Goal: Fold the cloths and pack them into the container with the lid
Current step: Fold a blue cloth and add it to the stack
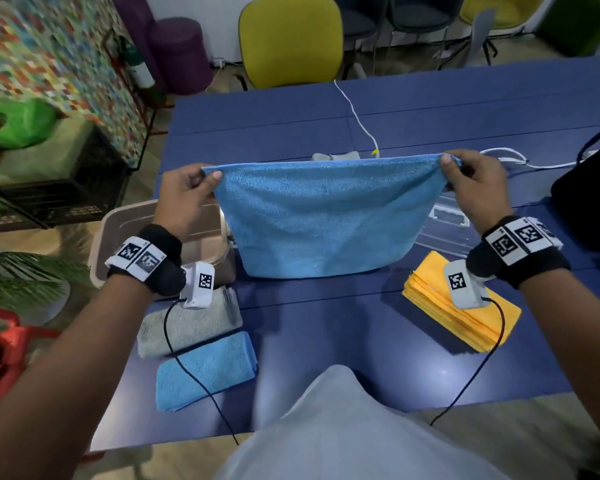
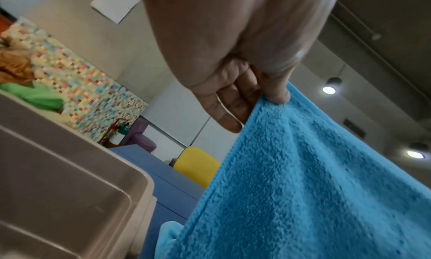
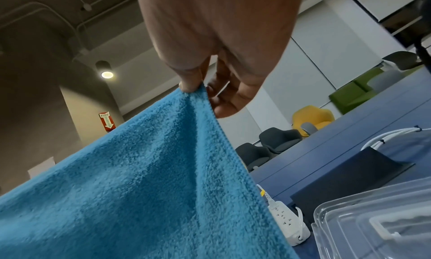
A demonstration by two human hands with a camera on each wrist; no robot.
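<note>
Two hands up, one blue cloth (image 1: pixel 323 216) stretched between them above the blue worktop (image 1: pixel 326 327). Beige container (image 1: pixel 125 223) sits at L edge of worktop, open top; visible part of interior looks bare, rest hidden behind L wrist. Clear lid (image 1: pixel 447 220) lies flat on worktop R of the held cloth, partly hidden behind it.

Held cloth: long axis runs L-R, top edge roughly level, body hangs down twd the person, bottom edge near the worktop; can't tell if touching. Looks doubled over.

Left hand (image 1: pixel 184 199): thumb + fingers pinch top-L corner; wrist view shows thumb (image 2: pixel 277 91) pressed on cloth (image 2: pixel 303 189), other fingers curled behind. Right hand (image 1: pixel 471 192) pinches top-R corner the same way, thumb (image 3: pixel 190 82) on cloth (image 3: pixel 140 180). Both forearms reach fwd, wrists raised.

Folded grey cloth (image 1: pixel 187 323) and folded blue cloth (image 1: pixel 205 368) lie side by side at near-L. Yellow cloth stack (image 1: pixel 465 317) at near-R. White power strip (image 3: pixel 289 224) w/ cable past the lid.
</note>
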